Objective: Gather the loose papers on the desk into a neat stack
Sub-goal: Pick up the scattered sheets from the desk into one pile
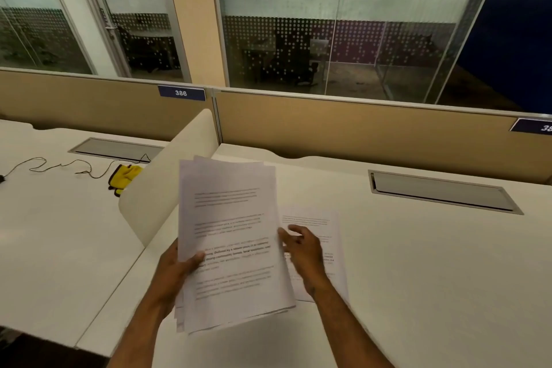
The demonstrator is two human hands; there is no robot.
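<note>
While the left hand (pixel 176 269) grips a thick, unevenly fanned bundle of printed papers (pixel 230 236) raised above the white tabletop (pixel 418 263), thumb pressed on its front, the right hand (pixel 301 248) rests with loosely curled fingers on a single sheet (pixel 325 230). That sheet lies flat just right of the bundle.

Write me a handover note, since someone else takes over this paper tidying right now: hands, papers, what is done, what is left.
Left hand: grips the gathered sheaf of papers at its left edge, held above the desk; edges fanned, not squared.
Right hand: open, over the last loose sheet lying flat on the desk, right of the sheaf.
Done: most sheets collected.
Left: pick up that sheet, add it, square the stack, set it down.
</note>
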